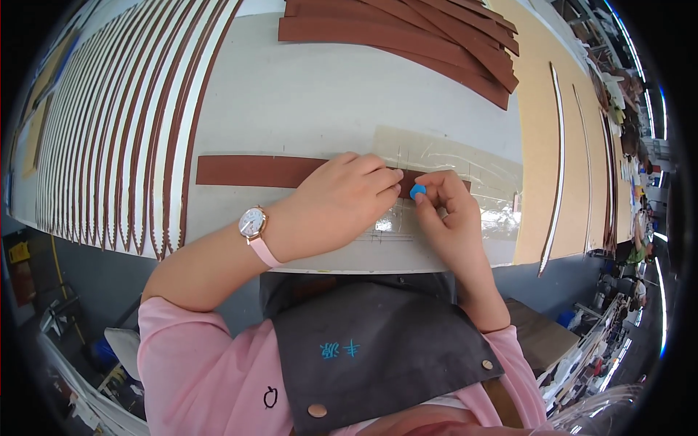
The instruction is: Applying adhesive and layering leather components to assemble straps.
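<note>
Two hands, one left (pixel 352 192) and one right (pixel 454 211), meet over one brown strip (pixel 251 171) and one clear sheet (pixel 483 166), with one blue piece (pixel 417 191) in the right fingers and one watch (pixel 253 222) on the left wrist. Beyond the hands lies one heap of brown strips (pixel 327 30), at least six but too overlapped to count exactly, and left of them stand well over a dozen narrow brown-and-white bands (pixel 123 123). Nearer the body, one dark apron (pixel 385 349) shows two large round studs (pixel 316 411).
</note>
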A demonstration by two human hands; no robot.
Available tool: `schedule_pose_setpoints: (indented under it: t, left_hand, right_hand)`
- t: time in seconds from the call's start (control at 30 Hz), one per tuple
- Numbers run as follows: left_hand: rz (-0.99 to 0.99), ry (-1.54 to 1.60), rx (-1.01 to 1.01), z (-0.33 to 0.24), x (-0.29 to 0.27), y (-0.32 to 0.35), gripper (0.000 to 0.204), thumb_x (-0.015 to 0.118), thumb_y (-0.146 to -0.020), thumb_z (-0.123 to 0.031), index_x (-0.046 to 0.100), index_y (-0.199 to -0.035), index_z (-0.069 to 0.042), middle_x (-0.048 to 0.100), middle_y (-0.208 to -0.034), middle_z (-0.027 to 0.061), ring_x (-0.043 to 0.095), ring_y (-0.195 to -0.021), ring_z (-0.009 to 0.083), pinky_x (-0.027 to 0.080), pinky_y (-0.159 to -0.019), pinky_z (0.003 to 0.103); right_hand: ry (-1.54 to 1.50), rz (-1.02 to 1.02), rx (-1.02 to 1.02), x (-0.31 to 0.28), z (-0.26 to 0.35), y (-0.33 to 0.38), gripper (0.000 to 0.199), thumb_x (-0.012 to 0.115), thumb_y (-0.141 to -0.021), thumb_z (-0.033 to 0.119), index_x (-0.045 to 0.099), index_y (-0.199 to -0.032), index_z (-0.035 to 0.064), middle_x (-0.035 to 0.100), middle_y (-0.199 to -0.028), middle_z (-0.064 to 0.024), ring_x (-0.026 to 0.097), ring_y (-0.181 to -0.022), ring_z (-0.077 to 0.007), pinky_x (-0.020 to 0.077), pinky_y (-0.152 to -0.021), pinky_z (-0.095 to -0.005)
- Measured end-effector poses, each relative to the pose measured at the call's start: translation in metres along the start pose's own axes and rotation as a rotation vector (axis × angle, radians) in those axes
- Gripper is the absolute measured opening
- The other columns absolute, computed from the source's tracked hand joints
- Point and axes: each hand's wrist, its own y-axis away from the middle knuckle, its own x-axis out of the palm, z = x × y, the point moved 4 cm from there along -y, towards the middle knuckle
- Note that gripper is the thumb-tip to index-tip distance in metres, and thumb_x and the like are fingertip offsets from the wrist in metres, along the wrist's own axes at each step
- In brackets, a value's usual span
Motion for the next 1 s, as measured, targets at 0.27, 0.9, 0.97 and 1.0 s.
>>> schedule_pose_setpoints:
  t: [0.27, 0.9, 0.97, 1.0]
  left_hand:
    - [-0.007, -0.013, -0.003, -0.001, 0.000, 0.001, 0.032, 0.062, -0.088, -0.010, 0.071, -0.118, -0.005, 0.067, -0.132, 0.0050, 0.058, -0.120, 0.0228, 0.049, -0.102, 0.037]
    - [-0.068, 0.034, 0.027, 0.009, 0.001, -0.003, 0.031, 0.073, -0.083, -0.011, 0.072, -0.114, -0.006, 0.068, -0.123, 0.0054, 0.059, -0.116, 0.0251, 0.050, -0.097, 0.040]
    - [-0.084, 0.033, 0.054, 0.006, -0.006, -0.011, 0.035, 0.075, -0.083, -0.013, 0.071, -0.117, -0.006, 0.068, -0.120, 0.0063, 0.060, -0.114, 0.0267, 0.050, -0.097, 0.041]
    - [-0.084, 0.055, -0.059, 0.008, -0.010, -0.013, 0.040, 0.078, -0.082, -0.016, 0.069, -0.120, -0.007, 0.067, -0.118, 0.0076, 0.059, -0.112, 0.0287, 0.049, -0.098, 0.042]
  right_hand:
    - [0.194, 0.014, -0.170, 0.006, -0.002, 0.003, 0.015, 0.067, -0.090, -0.003, 0.064, -0.104, 0.0006, 0.061, -0.074, -0.0067, 0.056, -0.064, -0.0140, 0.0459, -0.057, -0.0289]
    - [-0.176, -0.206, 0.068, -0.058, -0.024, -0.036, 0.013, 0.063, -0.098, 0.005, 0.064, -0.110, 0.0003, 0.059, -0.076, 0.0015, 0.056, -0.070, -0.0063, 0.0463, -0.065, -0.0253]
    - [-0.102, -0.262, 0.054, -0.081, -0.041, -0.042, 0.016, 0.063, -0.098, 0.005, 0.064, -0.113, 0.0001, 0.059, -0.076, 0.0006, 0.055, -0.071, -0.0069, 0.0465, -0.066, -0.0254]
    - [-0.026, -0.305, 0.038, -0.088, -0.049, -0.047, 0.018, 0.062, -0.099, 0.005, 0.063, -0.117, -0.0001, 0.059, -0.077, -0.0003, 0.054, -0.071, -0.0075, 0.0466, -0.067, -0.0255]
